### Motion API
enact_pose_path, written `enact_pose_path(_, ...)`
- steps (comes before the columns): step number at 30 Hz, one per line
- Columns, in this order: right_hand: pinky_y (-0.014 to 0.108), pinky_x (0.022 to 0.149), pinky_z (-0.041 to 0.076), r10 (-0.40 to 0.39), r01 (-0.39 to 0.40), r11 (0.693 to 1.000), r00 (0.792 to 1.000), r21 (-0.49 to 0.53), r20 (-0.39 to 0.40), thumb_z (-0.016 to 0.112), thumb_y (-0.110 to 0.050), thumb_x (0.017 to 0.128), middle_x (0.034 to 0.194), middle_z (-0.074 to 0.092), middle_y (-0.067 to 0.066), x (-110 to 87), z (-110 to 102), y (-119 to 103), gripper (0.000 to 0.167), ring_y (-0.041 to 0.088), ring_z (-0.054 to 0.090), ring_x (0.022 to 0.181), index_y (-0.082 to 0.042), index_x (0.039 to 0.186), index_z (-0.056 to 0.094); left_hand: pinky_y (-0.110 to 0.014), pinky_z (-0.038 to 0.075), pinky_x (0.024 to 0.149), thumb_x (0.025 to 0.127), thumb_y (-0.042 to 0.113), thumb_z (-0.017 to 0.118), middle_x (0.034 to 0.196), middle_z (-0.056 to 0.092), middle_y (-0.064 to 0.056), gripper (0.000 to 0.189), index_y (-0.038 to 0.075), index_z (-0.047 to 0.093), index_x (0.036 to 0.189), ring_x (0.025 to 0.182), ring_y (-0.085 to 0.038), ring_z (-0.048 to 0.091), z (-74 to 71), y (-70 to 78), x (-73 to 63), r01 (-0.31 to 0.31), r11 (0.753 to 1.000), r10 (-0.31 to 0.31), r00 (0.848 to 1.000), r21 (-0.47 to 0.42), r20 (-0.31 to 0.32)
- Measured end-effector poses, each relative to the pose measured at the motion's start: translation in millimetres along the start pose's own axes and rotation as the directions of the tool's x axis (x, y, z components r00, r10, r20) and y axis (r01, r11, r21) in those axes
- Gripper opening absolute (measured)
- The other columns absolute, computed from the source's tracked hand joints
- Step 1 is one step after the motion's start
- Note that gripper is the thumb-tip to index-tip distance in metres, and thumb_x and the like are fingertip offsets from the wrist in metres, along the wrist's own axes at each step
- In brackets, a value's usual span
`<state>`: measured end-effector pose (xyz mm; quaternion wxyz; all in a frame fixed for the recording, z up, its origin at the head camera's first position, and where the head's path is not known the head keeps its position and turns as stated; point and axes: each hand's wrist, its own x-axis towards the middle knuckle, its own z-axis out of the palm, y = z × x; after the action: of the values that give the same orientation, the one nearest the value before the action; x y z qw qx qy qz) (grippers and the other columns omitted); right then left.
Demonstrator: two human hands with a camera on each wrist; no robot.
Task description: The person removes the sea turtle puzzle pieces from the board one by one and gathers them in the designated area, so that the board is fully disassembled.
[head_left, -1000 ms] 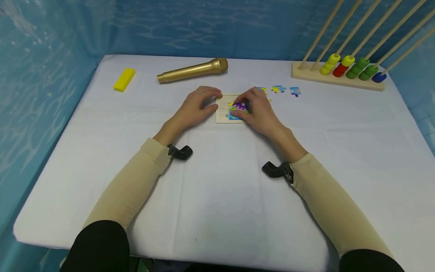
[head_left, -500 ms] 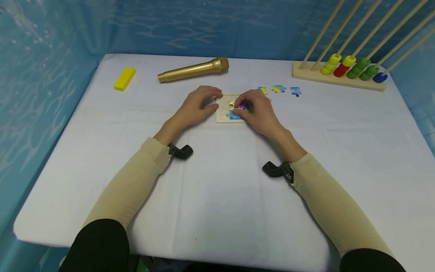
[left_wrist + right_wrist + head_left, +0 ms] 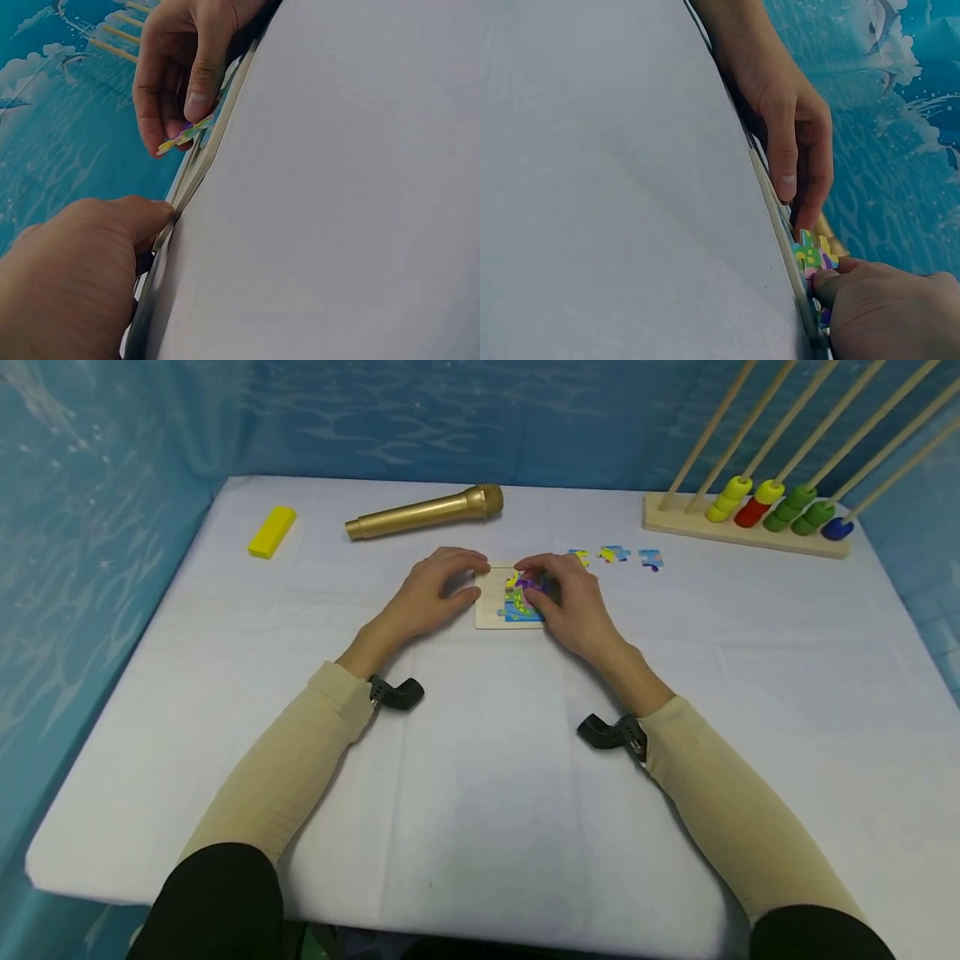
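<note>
A pale wooden puzzle board (image 3: 489, 610) lies on the table in front of me, with joined, brightly coloured pieces on its right part. My left hand (image 3: 438, 583) holds the board's left side, the index finger at the upper corner and the thumb lower along the edge. Over the picture, my right hand (image 3: 573, 602) has its thumb and fingers bent around a puzzle piece (image 3: 810, 251) in yellow, green and purple. In the left wrist view this piece (image 3: 180, 141) sits tilted above the board between thumb and fingers. The right hand hides the board's right side.
Loose puzzle pieces (image 3: 615, 553) lie beyond the right hand. A gold microphone (image 3: 420, 518) and a yellow block (image 3: 272, 532) are at the back left. At the back right stands a wooden bead rack (image 3: 750, 537) with tall rods and coloured beads.
My right thumb and index finger have spread apart, the index toward the board's top edge, and more of the green-dotted picture shows. The left hand stays put.
</note>
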<state>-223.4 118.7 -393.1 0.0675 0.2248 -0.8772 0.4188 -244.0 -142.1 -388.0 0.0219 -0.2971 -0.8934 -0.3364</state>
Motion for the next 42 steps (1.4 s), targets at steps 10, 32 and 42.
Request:
enact_pose_path(10, 0.041, 0.107, 0.042, -0.010, 0.010, 0.999, 1.000, 0.035, -0.008, 0.070, -0.007, 0.102, 0.129, 0.070, 0.007, 0.2, -1.2, -0.6, 0.030, 0.023, 0.055, 0.121, -0.011, 0.131, 0.068, -0.036, 0.031, 0.126, 0.104, 0.021, 0.067, 0.152, 0.059, -0.005, 0.037, 0.010, 0.066, 0.140, 0.148, -0.019, 0.045, -0.2, 1.5, 0.2, -0.005, 1.000, 0.005, 1.000, -0.004, 0.001)
enact_pose_path(32, 0.036, 0.094, 0.042, 0.017, -0.013, 0.996, 0.999, 0.083, -0.040, 0.069, -0.006, 0.102, 0.119, 0.071, 0.008, 0.3, -0.1, -3.0, 0.026, 0.020, 0.059, 0.109, -0.010, 0.128, 0.069, -0.035, 0.031, 0.126, 0.104, 0.021, 0.068, 0.151, 0.060, -0.004, 0.036, 0.011, 0.067, 0.139, 0.148, -0.019, 0.046, -0.1, -1.8, 1.0, -0.007, 1.000, 0.007, 1.000, -0.009, -0.005)
enact_pose_path(42, 0.028, 0.092, 0.042, 0.068, -0.060, 0.981, 0.997, 0.184, -0.036, 0.070, -0.015, 0.103, 0.115, 0.072, 0.007, 1.0, -0.9, 0.0, 0.019, 0.014, 0.059, 0.108, -0.008, 0.120, 0.072, -0.033, 0.031, 0.125, 0.103, 0.020, 0.068, 0.150, 0.060, -0.004, 0.036, 0.011, 0.068, 0.138, 0.147, -0.018, 0.046, 0.1, -2.1, 0.4, -0.011, 1.000, 0.011, 1.000, -0.021, -0.013)
